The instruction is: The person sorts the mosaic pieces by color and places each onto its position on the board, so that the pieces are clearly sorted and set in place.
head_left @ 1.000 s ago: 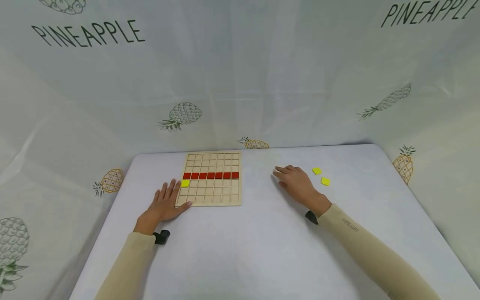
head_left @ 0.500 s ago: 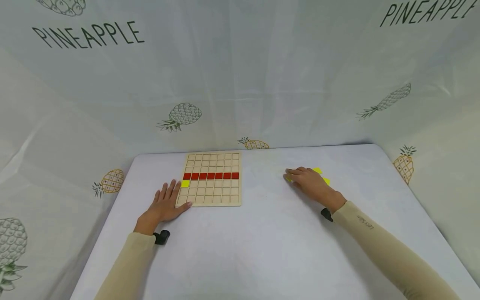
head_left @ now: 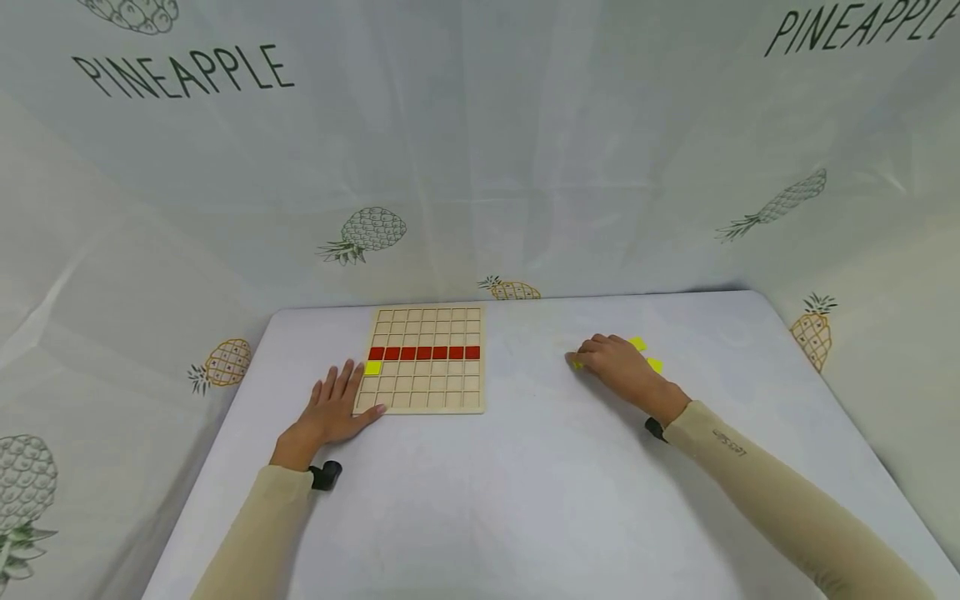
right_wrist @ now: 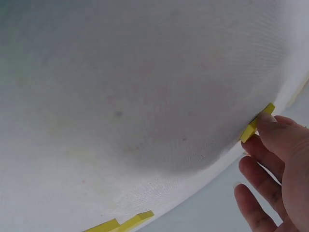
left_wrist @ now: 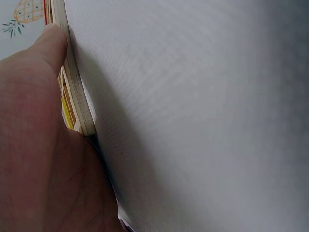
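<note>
A wooden grid board [head_left: 427, 396] lies at the left of the table, with a row of red square tiles [head_left: 424, 353] across it and one yellow tile [head_left: 372, 368] at the left end of the row below. My left hand [head_left: 330, 414] rests with spread fingers at the board's lower left corner, its thumb [left_wrist: 53, 41] over the front edge. On the right, my right hand [head_left: 618, 367] pinches a yellow square tile [right_wrist: 257, 123] between thumb and index finger, close over the table. Its other fingers are loosely bent.
Two more yellow tiles [head_left: 655, 365] lie just behind the right hand, also seen as yellow tile edges [right_wrist: 135, 221] at the bottom of the right wrist view. A pineapple-printed curtain [head_left: 480, 167] hangs behind the white table [head_left: 480, 500].
My right hand has moved right, toward the loose yellow tiles, and now pinches one of them. The left hand has stayed at the board's corner.
</note>
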Tool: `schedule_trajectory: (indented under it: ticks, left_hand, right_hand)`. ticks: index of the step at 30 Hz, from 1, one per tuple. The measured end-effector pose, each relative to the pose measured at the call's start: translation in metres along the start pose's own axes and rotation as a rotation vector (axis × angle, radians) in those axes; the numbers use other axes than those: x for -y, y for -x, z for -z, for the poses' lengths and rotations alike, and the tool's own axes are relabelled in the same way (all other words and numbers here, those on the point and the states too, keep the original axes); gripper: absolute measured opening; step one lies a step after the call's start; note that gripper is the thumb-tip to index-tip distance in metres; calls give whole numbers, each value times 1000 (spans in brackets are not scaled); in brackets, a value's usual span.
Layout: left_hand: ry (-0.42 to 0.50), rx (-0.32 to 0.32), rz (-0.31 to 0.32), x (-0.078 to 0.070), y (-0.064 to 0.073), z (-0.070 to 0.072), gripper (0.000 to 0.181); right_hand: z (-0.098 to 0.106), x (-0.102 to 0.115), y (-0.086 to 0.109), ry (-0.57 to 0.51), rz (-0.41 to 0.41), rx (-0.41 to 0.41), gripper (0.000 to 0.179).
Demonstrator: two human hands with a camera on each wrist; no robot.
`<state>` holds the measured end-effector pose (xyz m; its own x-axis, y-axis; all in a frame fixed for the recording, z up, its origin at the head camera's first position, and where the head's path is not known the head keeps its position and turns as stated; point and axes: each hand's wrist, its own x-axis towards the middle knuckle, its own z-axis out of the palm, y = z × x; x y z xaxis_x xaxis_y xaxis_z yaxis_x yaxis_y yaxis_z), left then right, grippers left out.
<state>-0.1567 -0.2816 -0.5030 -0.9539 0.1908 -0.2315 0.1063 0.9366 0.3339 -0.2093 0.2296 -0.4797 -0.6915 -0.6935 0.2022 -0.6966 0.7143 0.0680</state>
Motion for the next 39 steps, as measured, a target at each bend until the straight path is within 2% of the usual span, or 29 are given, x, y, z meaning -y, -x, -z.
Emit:
schedule_trajectory:
  ticks: [3, 9, 14, 20, 27, 33, 39]
  left_hand:
    - [4, -3, -2, -1, 2, 1, 105]
    - [26, 10, 8, -8, 7, 8, 108]
    - [14, 21, 20, -9, 7, 9, 106]
    - [12, 35, 24, -8, 7, 8, 105]
    - [-12, 53, 43, -11, 7, 10, 101]
    - [-22, 44, 38, -11, 6, 10, 101]
    - [-9, 32, 28, -3, 2, 4, 105]
  right_hand:
    - [0, 1, -1, 46, 36, -3, 40]
    - [1, 3, -1, 112, 109, -59, 39]
    - [-1, 4, -1, 131, 119, -66, 35]
    - [1, 10, -7, 96, 107, -73, 36]
    - [10, 28, -28, 4, 84, -111, 36]
    - [16, 52, -55, -74, 80, -136, 31]
    - [21, 80, -87, -114, 128, -165, 27]
